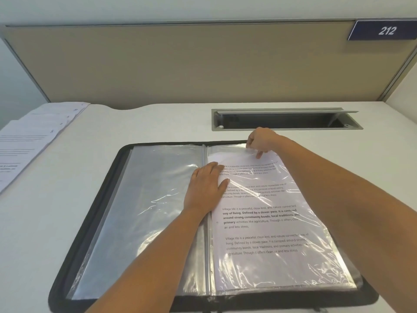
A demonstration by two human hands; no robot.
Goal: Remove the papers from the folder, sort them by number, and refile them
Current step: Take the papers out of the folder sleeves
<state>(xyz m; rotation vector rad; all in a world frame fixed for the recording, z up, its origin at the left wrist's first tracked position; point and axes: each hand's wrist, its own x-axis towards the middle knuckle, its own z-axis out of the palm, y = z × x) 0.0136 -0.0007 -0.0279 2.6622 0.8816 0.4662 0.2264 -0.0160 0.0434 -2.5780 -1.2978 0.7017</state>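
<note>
1. Seen from the head camera, a black zip folder (108,188) lies open and flat on a white desk (56,222), its spine running away from the person.

2. A printed sheet (266,242) with four blocks of text sits in the clear sleeve (225,150) on the folder's right side. It is slightly askew, its top corner leaning toward the right.

3. The left hand (206,186) lies flat with straight fingers and holds nothing. The palm is over the spine and the fingertips press on the upper left part of the printed sheet through the plastic.

4. The right hand (261,141) is at the far edge of the folder. Its fingers are curled and pinch the top edge of the clear sleeve, with one finger pointing down onto the plastic. Whether the paper itself is caught in the pinch cannot be told.

5. The left sleeve (146,211) shows only a grey, glossy surface, wrinkled in places.

6. A stack of papers (29,141) lies fanned out at the far left of the desk, well apart from the folder.

7. A cable slot (286,120) with its lid raised is set into the desk just beyond the right hand. Behind it stands a beige partition (191,64) with a blue sign (385,30) reading 212 at its upper right corner.
</note>
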